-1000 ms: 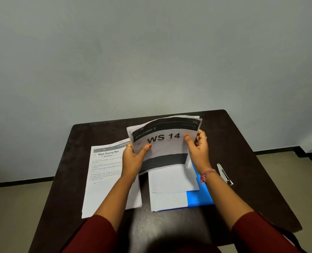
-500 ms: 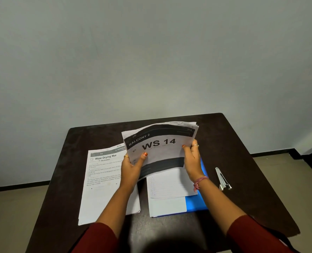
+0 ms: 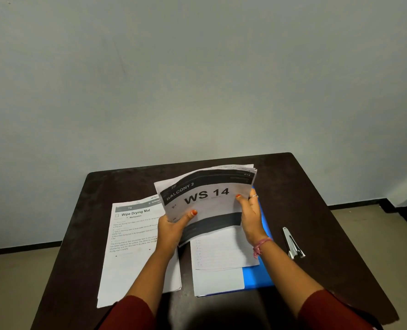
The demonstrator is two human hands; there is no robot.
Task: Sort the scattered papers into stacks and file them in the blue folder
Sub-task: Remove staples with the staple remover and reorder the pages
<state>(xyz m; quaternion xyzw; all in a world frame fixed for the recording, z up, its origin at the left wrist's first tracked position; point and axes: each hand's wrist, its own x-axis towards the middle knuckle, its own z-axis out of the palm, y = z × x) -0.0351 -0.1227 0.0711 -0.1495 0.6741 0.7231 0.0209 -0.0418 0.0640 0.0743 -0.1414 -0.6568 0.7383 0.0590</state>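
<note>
A sheaf of papers (image 3: 209, 198) with a "WS 14" sheet on top is held up above the table, tilted toward me. My left hand (image 3: 173, 228) grips its lower left corner and my right hand (image 3: 251, 215) grips its right edge. Under the sheaf lies the blue folder (image 3: 257, 275), mostly covered by white sheets (image 3: 219, 265). To the left, a stack headed "Wipe Drying Mat" (image 3: 133, 236) lies flat on the table, with my left forearm crossing over its right side.
A metal clip (image 3: 292, 244) lies on the dark table (image 3: 321, 210) right of the folder. A plain grey wall stands just behind the table's far edge. Floor shows on both sides.
The held sheaf has shifted slightly left and tilted a little, both hands keeping their grip. The papers on the table have not moved.
</note>
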